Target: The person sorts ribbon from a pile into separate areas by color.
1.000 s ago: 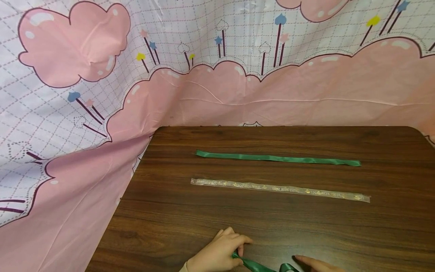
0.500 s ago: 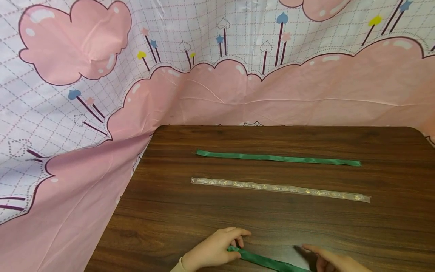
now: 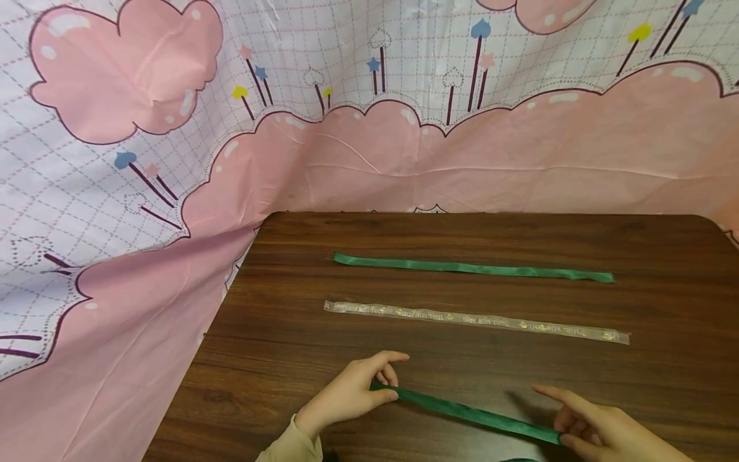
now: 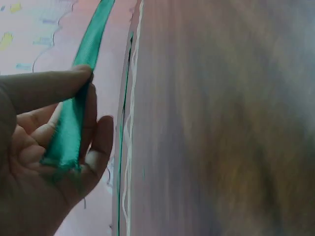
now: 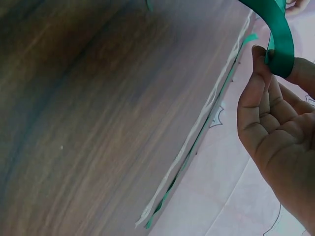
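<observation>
A green satin ribbon [image 3: 479,416] stretches between my two hands, close over the front of the table. My left hand [image 3: 355,391] pinches it between thumb and fingers, and in the left wrist view a short frayed end [image 4: 66,147] hangs inside the palm. At the lower right of the head view my right hand [image 3: 600,420] pinches the ribbon with its index finger pointing out. In the right wrist view the ribbon bends in a loop [image 5: 281,49] at the right thumb and fingertip. Part of the ribbon runs below the head view's lower edge.
Farther back on the brown wooden table [image 3: 277,359] lies a sheer printed ribbon [image 3: 485,321], roughly flat and straight. Behind it lies another green ribbon [image 3: 473,268]. A pink and white patterned cloth [image 3: 491,147] hangs along the table's back and left sides.
Both hands have moved forward, away from the body, and the right also to the right. The ribbon between them, slack and looped a second ago, is now drawn straight.
</observation>
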`<state>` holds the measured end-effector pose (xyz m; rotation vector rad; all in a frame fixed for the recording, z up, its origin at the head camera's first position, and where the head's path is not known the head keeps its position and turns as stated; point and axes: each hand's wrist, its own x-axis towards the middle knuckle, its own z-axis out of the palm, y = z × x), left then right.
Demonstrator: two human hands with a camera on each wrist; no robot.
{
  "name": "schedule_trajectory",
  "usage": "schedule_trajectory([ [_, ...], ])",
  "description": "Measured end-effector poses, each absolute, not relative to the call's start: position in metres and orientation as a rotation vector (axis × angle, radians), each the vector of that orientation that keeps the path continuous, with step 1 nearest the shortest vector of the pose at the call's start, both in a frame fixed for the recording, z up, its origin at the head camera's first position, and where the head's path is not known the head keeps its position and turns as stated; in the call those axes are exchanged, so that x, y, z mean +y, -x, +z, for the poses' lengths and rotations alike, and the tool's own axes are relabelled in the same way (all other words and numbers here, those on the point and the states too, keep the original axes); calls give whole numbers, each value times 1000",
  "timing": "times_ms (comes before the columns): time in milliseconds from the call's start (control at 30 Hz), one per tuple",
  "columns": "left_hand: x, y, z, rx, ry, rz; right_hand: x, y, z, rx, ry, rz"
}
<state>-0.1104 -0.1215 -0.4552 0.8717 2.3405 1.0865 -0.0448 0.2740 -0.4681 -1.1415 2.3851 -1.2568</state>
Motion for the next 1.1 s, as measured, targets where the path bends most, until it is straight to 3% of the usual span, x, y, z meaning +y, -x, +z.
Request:
schedule_trajectory([
  [533,-145,145,-451,2238,-572,1426,294,57,-449,2564,894,-1108],
  [867,-150,164,-446,2167,-416,1571,313,69,-447,2798,915,-1123],
  [1100,-156,189,-455,2164,-329,1626,336,83,-457,2768,712,-1196],
])
